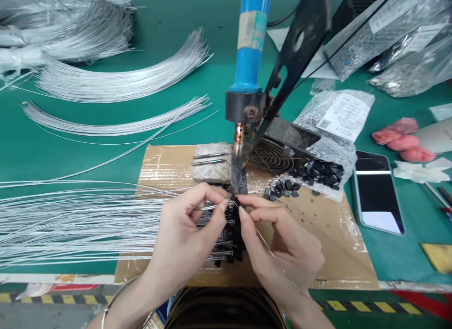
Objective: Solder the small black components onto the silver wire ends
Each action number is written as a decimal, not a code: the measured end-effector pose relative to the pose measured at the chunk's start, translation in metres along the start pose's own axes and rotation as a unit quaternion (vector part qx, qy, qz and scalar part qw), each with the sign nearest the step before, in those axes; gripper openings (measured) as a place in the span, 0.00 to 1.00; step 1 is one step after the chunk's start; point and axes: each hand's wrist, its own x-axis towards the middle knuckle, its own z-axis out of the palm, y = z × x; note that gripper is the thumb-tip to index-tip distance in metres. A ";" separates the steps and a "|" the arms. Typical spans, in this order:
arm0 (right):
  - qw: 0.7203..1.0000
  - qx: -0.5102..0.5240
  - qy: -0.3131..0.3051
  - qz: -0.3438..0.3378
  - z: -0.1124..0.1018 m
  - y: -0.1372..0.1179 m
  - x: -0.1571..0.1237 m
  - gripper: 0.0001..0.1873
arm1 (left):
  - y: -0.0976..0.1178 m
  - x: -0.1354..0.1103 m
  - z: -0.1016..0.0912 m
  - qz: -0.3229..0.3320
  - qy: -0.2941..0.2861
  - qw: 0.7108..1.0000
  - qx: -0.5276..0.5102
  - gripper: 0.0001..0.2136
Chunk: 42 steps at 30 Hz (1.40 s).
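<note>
A blue-handled soldering iron (249, 60) stands fixed in a black stand, its tip (236, 164) pointing down over a taped cardboard pad (318, 234). My left hand (187, 234) pinches the end of a thin silver wire (106, 211) just under the tip. My right hand (278, 244) pinches a fine strand of solder wire (263, 239) and touches it to the same spot. A row of small black parts (233, 242) with wires attached lies beneath my fingers.
Bundles of silver wires (116, 79) fan across the green table at the left. Loose black components (310, 173) spill from a plastic bag. A phone (376, 192) lies to the right, with pink cloth (402, 140) and more bags (406, 37) behind.
</note>
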 end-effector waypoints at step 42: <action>0.998 0.030 -0.010 0.046 -0.001 0.006 -0.004 0.10 | -0.005 -0.001 -0.001 -0.026 -0.005 0.999 0.040 0.06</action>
